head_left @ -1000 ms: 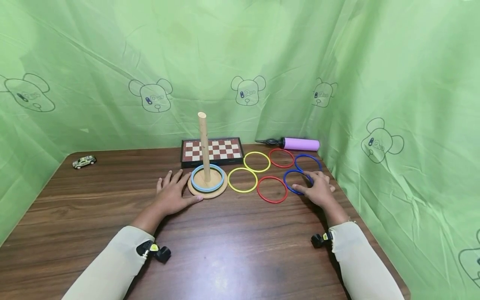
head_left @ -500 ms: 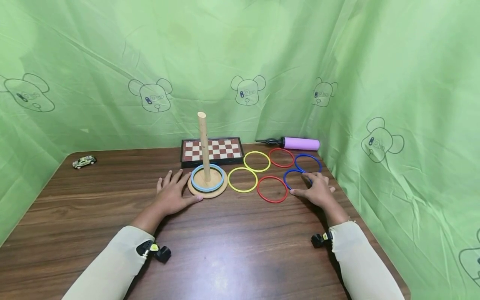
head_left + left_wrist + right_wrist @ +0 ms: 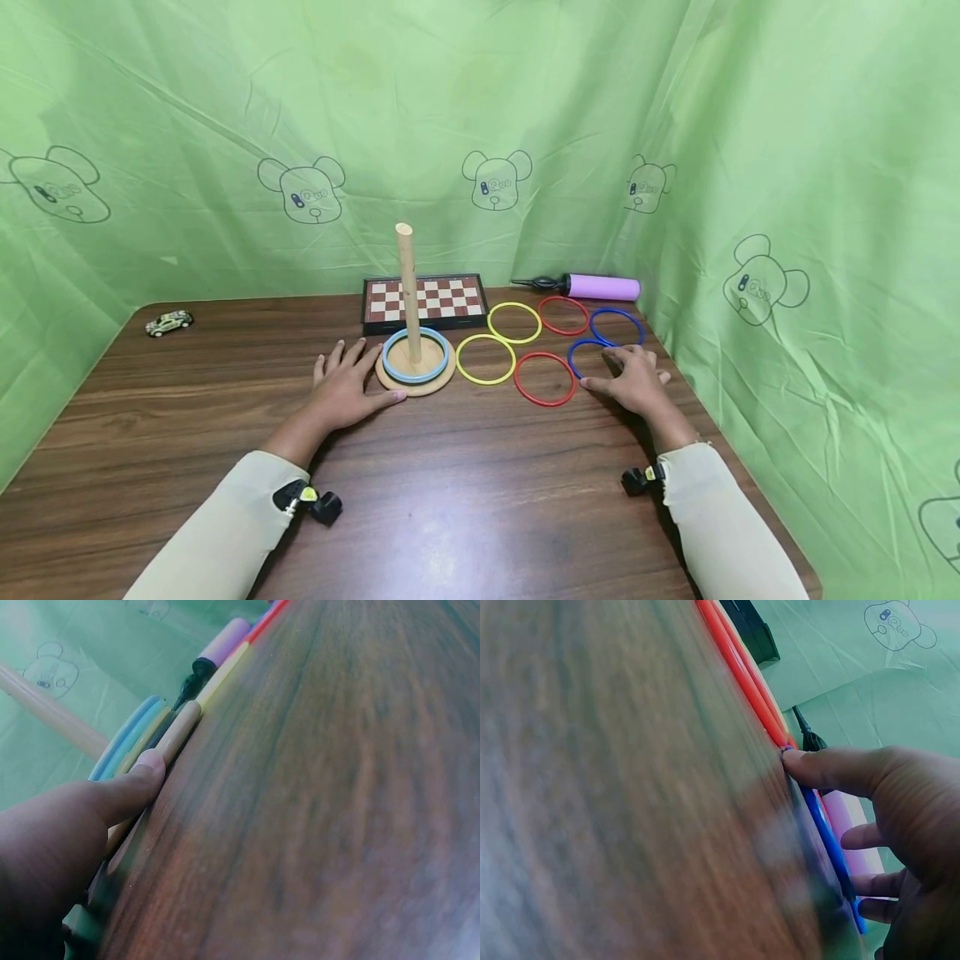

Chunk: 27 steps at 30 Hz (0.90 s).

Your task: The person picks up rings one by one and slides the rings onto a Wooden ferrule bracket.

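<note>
In the head view, my left hand [image 3: 345,392] is spread beside the round wooden base [image 3: 417,392] of an upright peg [image 3: 409,296]. Its thumb rests on the base's near rim, and the index fingertip meets the left edge. A light blue ring [image 3: 386,360] lies round the peg's foot. My right hand [image 3: 637,382] holds the nearer blue ring [image 3: 572,357] across its width, thumb at the near edge and bent fingers at the far side. That ring lies flat on the table, partly hidden by the hand. In the right wrist view the thumb touches the blue ring [image 3: 829,832].
Two yellow rings [image 3: 486,384], two red rings [image 3: 545,405] and another blue ring [image 3: 617,309] lie flat between the hands and behind. At the back are a chessboard [image 3: 457,297] and a purple hand pump [image 3: 602,287]. A toy car [image 3: 168,323] stands far left.
My right thumb has shifted slightly left and toward me, from inside the nearer blue ring to its near edge; the fingers have drawn in a little. My left hand has not moved.
</note>
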Motion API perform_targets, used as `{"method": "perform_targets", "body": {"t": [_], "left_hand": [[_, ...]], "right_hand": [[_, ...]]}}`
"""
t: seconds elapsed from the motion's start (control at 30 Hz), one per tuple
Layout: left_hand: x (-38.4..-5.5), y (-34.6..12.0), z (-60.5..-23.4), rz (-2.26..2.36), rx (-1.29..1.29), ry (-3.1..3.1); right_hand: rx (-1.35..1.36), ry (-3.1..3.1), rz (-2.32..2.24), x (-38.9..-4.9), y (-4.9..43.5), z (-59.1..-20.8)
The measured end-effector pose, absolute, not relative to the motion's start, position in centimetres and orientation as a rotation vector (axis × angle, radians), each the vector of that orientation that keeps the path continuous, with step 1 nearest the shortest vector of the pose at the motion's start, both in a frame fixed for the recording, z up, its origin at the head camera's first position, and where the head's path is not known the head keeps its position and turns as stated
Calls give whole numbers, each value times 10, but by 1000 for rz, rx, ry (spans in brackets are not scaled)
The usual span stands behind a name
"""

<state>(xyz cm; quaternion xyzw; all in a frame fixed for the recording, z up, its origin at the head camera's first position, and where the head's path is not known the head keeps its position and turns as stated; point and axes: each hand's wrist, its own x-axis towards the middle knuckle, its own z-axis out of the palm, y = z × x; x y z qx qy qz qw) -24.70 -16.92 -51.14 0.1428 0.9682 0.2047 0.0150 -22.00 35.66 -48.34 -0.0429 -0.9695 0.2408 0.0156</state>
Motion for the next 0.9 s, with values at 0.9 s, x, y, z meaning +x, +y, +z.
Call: {"method": "perform_targets", "body": {"t": [0.9], "left_hand": [[-246, -168, -512, 630, 443, 3020]], "right_hand": [[79, -2797, 927, -220, 348, -484]]}}
